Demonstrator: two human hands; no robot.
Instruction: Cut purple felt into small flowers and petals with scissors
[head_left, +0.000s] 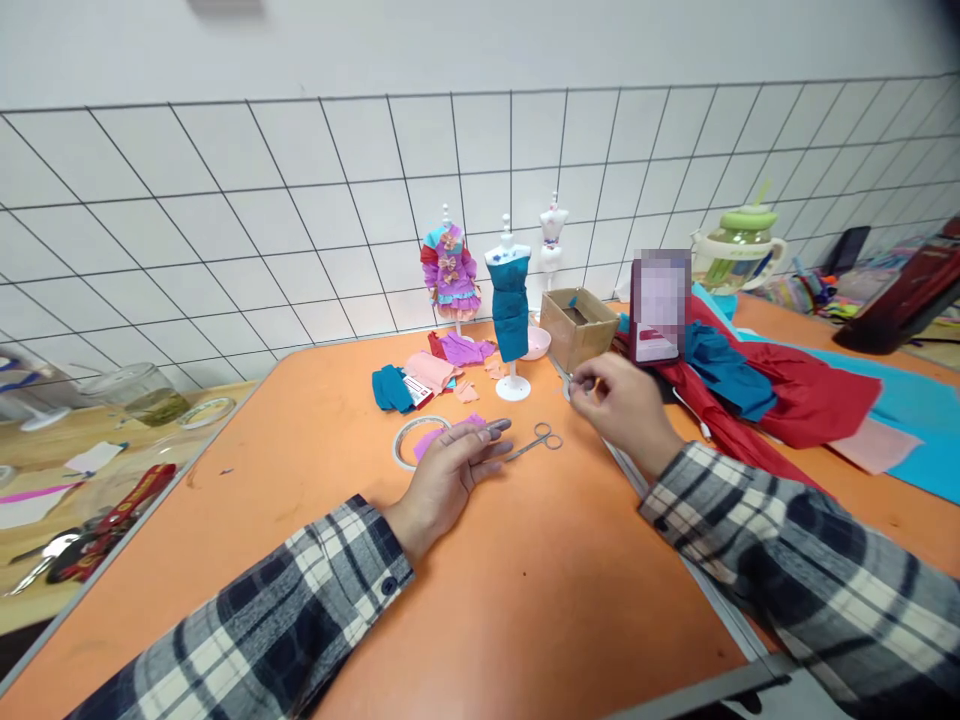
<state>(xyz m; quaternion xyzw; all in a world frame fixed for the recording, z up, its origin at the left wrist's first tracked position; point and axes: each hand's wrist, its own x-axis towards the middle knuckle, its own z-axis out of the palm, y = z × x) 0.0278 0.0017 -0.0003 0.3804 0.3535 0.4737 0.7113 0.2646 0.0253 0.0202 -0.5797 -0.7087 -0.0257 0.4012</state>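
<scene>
Teal cloth point(511, 310) wraps the far dress form point(513, 389), likely central for reach. Left hand point(450, 465), beside scissors point(535, 441), seems empty, loosely open; right hand point(621, 402) curls, hold unclear.

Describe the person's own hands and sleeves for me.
The left hand and right hand are bare, without gloves. The left sleeve and right sleeve are long, in navy, grey and cream plaid. A dark round button shows on the left cuff.
</scene>
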